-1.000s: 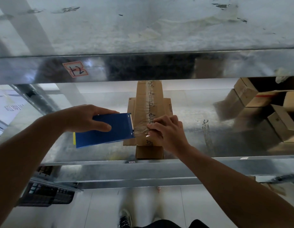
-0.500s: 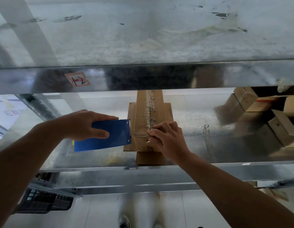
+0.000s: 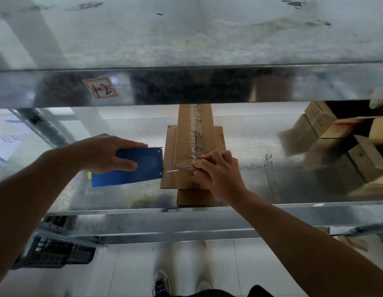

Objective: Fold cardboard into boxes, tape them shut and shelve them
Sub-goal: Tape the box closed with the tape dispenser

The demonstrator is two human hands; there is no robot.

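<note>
A brown cardboard box (image 3: 191,136) lies on the metal shelf (image 3: 250,151), with clear tape running along its top. My left hand (image 3: 100,154) grips a blue tape dispenser (image 3: 141,168) just left of the box, its toothed edge facing the cardboard. A short strip of clear tape (image 3: 178,169) stretches from the dispenser to the box. My right hand (image 3: 216,170) presses curled fingertips on the tape at the near end of the box top.
Several more cardboard boxes (image 3: 344,146) are stacked at the right of the same shelf. An upper shelf edge with a red "12" label (image 3: 100,90) hangs above. A black plastic crate (image 3: 55,251) sits on the tiled floor at lower left, near my shoes (image 3: 161,284).
The left hand has pulled the dispenser slightly left, away from the box, drawing the tape taut. The right hand stays pressed on the tape. The view has tilted a little.
</note>
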